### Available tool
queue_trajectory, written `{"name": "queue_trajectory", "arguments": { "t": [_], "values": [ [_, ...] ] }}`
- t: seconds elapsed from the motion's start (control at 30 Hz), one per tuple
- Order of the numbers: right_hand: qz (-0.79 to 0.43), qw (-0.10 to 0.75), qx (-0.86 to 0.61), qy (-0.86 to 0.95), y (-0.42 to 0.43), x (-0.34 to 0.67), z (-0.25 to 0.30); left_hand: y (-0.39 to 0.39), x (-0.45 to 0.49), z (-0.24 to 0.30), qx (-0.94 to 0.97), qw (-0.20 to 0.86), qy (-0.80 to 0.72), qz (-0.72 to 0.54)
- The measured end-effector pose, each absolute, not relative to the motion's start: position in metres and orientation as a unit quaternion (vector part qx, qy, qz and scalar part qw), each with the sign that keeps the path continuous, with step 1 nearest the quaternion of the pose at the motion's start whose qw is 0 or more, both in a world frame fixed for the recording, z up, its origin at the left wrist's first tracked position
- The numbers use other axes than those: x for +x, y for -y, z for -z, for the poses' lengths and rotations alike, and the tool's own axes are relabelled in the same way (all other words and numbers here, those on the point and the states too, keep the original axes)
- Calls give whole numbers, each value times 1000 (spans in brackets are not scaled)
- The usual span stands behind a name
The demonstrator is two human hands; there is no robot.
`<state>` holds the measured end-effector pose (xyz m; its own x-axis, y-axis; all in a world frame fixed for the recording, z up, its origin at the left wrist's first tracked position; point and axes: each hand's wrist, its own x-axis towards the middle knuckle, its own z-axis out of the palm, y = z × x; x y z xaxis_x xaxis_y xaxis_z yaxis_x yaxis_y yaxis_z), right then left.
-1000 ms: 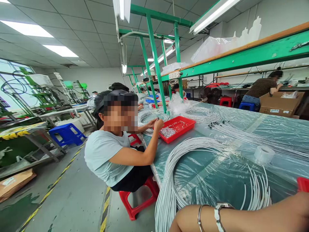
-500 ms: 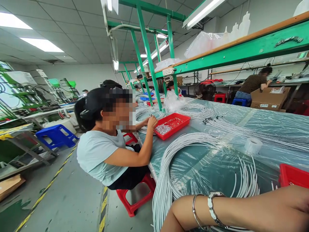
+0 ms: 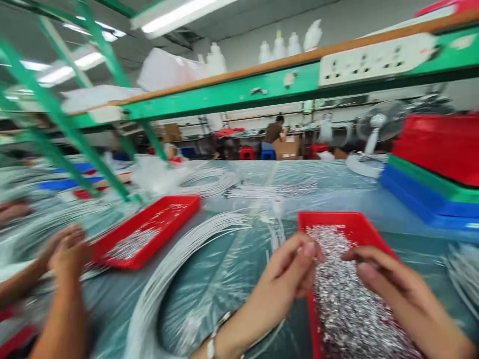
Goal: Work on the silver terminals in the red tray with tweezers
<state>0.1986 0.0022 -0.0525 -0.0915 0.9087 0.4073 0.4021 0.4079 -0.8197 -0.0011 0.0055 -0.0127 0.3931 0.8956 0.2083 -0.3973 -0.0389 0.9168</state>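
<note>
At nine o'clock a second red tray (image 3: 149, 229) of small metal parts lies on the plastic-covered bench (image 3: 232, 269), a co-worker's hands (image 3: 65, 252) at its left end. White cable coils (image 3: 175, 259) lie centre; stacked red, green and blue trays (image 3: 434, 169) stand at three o'clock, a fan (image 3: 379, 122) behind.

A red tray (image 3: 352, 224) heaped with tiny silver metal parts (image 3: 344, 304) sits on the plastic-covered bench, beside a coiled bundle of white cables (image 3: 175, 254).

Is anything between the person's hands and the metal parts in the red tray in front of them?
Nothing visible. The left hand and right hand are directly over the small metal parts heaped in the near red tray, with no lid or cover.
</note>
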Motion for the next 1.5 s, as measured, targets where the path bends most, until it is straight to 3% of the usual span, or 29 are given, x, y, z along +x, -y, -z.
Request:
{"name": "queue_trajectory", "arguments": {
  "t": [0.13, 0.43, 0.73, 1.1, 1.23, 1.5],
  "values": [
    [-328, 450, -421, 716, 2, 193, 34, -10, -1, 20, 534, 669, -217, -469],
    [-338, 458, -384, 727, 7, 188, 23, 0, 4, 22, 553, 675, -252, -418],
    [-335, 451, -379, 735, 15, 186, 20, 7, 4, 21, 669, 532, -326, -403],
    [-292, 411, -411, 759, 18, 188, 23, 8, 10, 18, 626, 620, -289, -375],
    [-304, 438, -379, 757, 20, 187, 19, 9, 9, 18, 597, 663, -266, -365],
    [-348, 437, -384, 735, 22, 186, 15, 8, 10, 26, 593, 661, -267, -373]
  ]
}}
